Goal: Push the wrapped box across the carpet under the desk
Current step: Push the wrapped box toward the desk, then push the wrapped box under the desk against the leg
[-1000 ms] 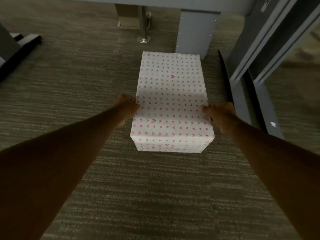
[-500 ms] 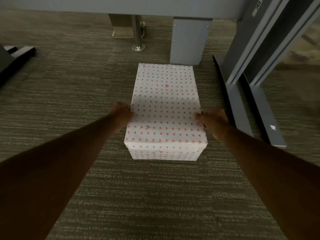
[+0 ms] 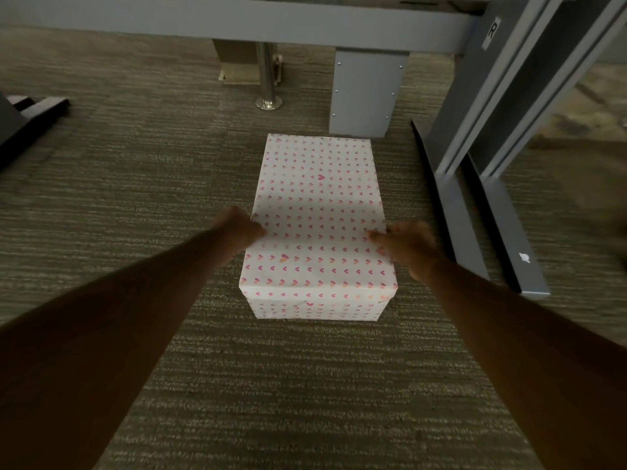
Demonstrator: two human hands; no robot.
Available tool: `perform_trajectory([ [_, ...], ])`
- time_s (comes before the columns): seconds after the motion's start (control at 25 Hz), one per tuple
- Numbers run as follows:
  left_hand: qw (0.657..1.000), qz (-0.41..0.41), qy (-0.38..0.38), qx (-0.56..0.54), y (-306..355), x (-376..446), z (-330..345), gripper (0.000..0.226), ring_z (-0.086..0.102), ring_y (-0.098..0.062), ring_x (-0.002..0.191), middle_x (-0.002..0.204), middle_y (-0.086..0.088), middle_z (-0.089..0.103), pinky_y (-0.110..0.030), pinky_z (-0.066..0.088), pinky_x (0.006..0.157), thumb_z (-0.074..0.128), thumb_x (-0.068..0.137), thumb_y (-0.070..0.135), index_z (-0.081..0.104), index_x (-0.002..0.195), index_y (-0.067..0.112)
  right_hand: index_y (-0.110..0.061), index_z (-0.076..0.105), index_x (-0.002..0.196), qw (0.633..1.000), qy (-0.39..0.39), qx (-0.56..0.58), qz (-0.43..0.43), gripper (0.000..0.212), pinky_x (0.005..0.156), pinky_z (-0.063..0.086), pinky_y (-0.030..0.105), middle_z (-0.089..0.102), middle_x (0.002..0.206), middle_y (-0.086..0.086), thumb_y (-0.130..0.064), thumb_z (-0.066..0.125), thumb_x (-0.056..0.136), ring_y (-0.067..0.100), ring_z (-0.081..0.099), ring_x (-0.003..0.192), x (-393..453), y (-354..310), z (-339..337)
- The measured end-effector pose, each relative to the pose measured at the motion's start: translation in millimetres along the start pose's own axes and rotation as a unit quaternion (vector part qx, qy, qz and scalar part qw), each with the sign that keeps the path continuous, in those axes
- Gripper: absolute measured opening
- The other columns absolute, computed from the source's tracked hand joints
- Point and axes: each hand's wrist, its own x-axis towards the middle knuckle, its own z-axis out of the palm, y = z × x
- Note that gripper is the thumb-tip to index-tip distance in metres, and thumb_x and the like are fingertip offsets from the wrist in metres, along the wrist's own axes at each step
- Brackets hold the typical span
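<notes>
A box (image 3: 319, 228) wrapped in white paper with small pink hearts is seen lying on grey-brown carpet (image 3: 135, 171), its far end just short of a grey panel (image 3: 368, 93) under the counter (image 3: 237, 20). It is gripped at mid-length, the left hand (image 3: 239, 227) pressed to one long side and the right hand (image 3: 409, 242) to the other. The push is judged under way; a straight forward shove, kept clear of the panel, is called for next.

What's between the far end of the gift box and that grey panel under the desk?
Hardly anything: in the head view the box ends just short of the grey panel, with at most a thin strip of bare carpet between.
</notes>
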Motion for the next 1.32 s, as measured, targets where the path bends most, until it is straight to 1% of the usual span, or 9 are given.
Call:
perform_trajectory([
  [0.12,0.991,0.073,0.060,0.090,5.5,-11.3,4.2,0.061,0.063,-0.032,0.105,0.122,-0.015,0.062,-0.030,0.050,0.059,0.072,0.082,0.033,0.050,0.133,0.009,-0.007,0.057,0.128,0.990,0.038,-0.126,-0.054,0.066,0.095,0.056,0.048,0.066,0.124,0.016,-0.051,0.074,0.082,0.032,0.066,0.111,-6.6,-5.4,3.7],
  [0.16,0.978,0.124,0.094,0.136,5.8,-13.0,6.1,0.068,0.060,-0.035,0.113,0.131,-0.015,0.058,-0.032,0.052,0.063,0.071,0.080,0.038,0.046,0.138,0.012,-0.009,0.051,0.136,0.981,0.054,-0.169,-0.082,0.075,0.099,0.052,0.047,0.061,0.134,0.017,-0.056,0.071,0.082,0.034,0.061,0.121,-8.3,-7.4,5.9],
  [0.2,0.958,0.174,0.124,0.192,6.2,-14.4,8.1,0.075,0.054,-0.037,0.122,0.139,-0.015,0.052,-0.040,0.055,0.076,0.070,0.079,0.044,0.041,0.141,0.014,-0.011,0.043,0.144,0.968,0.072,-0.212,-0.112,0.083,0.103,0.047,0.046,0.053,0.144,0.017,-0.060,0.068,0.082,0.036,0.052,0.131,-10.2,-8.9,7.6],
  [0.28,0.919,0.228,0.154,0.282,9.3,-17.9,10.5,0.090,0.037,-0.039,0.138,0.152,-0.016,0.037,-0.053,0.041,0.105,0.066,0.076,0.056,0.029,0.147,0.017,-0.014,0.029,0.153,0.933,0.107,-0.298,-0.173,0.094,0.111,0.035,0.052,0.038,0.157,0.016,-0.066,0.062,0.082,0.038,0.037,0.143,-14.1,-12.8,11.0],
  [0.32,0.909,0.237,0.160,0.305,11.7,-19.7,10.5,0.096,0.028,-0.039,0.143,0.157,-0.017,0.028,-0.055,0.031,0.111,0.063,0.075,0.061,0.023,0.151,0.017,-0.014,0.025,0.155,0.913,0.120,-0.336,-0.198,0.098,0.115,0.030,0.053,0.032,0.160,0.015,-0.069,0.059,0.082,0.038,0.032,0.146,-15.0,-15.5,12.3],
  [0.4,0.896,0.253,0.173,0.320,17.9,-24.0,10.5,0.104,0.016,-0.039,0.148,0.162,-0.019,0.013,-0.053,0.019,0.116,0.058,0.076,0.068,0.013,0.154,0.017,-0.014,0.016,0.158,0.883,0.124,-0.393,-0.225,0.104,0.120,0.020,0.053,0.020,0.166,0.016,-0.075,0.052,0.081,0.037,0.020,0.152,-14.1,-19.3,13.0],
  [0.6,0.859,0.314,0.184,0.361,27.5,-34.7,9.5,0.112,0.002,-0.036,0.151,0.164,-0.019,0.000,-0.048,0.004,0.119,0.050,0.075,0.075,0.003,0.155,0.012,-0.015,-0.002,0.160,0.848,0.119,-0.456,-0.242,0.114,0.121,-0.006,0.049,-0.005,0.169,0.016,-0.086,0.035,0.078,0.033,-0.005,0.156,-16.2,-22.3,10.9],
  [1.0,0.855,0.303,0.162,0.390,26.1,-41.0,15.3,0.116,-0.009,-0.033,0.151,0.164,-0.018,-0.011,-0.048,-0.002,0.121,0.042,0.075,0.081,-0.008,0.154,0.012,-0.014,-0.005,0.160,0.836,0.128,-0.475,-0.244,0.119,0.119,-0.009,0.049,-0.006,0.169,0.016,-0.088,0.035,0.075,0.033,-0.007,0.156,-17.9,-22.0,7.1],
  [1.32,0.865,0.304,0.171,0.360,16.8,-29.6,15.9,0.120,-0.001,-0.032,0.151,0.165,-0.016,-0.002,-0.045,0.001,0.119,0.050,0.071,0.079,-0.005,0.154,0.013,-0.011,-0.003,0.160,0.845,0.133,-0.462,-0.236,0.118,0.121,-0.005,0.047,-0.004,0.169,0.015,-0.085,0.038,0.078,0.033,-0.003,0.156,-21.5,-19.3,8.9],
])
